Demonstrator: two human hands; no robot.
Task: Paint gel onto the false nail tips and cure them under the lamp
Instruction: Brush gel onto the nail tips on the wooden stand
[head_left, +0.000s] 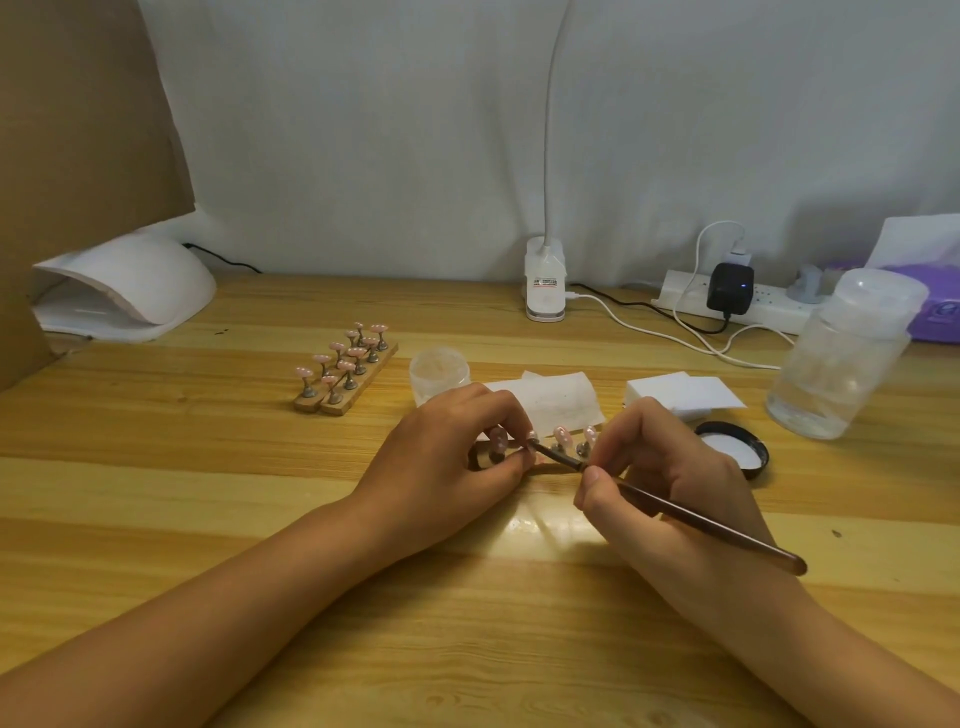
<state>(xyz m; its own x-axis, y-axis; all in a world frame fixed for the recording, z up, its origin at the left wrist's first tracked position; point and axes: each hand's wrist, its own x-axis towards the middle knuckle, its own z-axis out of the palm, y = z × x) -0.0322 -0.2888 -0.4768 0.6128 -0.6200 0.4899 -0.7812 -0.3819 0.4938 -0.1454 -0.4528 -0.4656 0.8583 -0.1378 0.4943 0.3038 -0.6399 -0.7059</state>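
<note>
Left hand (462, 441) pinches nail tip (532, 437) by its base, tabletop centre. Right hand (667, 467) grips brush (701, 519), bristles at tip. Tip likely light, thin, gel-slick: hold base only.

Honestly, there's nothing you can properly read here. The clip lamp base (543, 309) at top centre carries a small sticker (544, 283) with dark and red bands, but the print's too tiny to make out. The pale mark on the purple pack (941, 312) at the right edge is just a blur.
</note>
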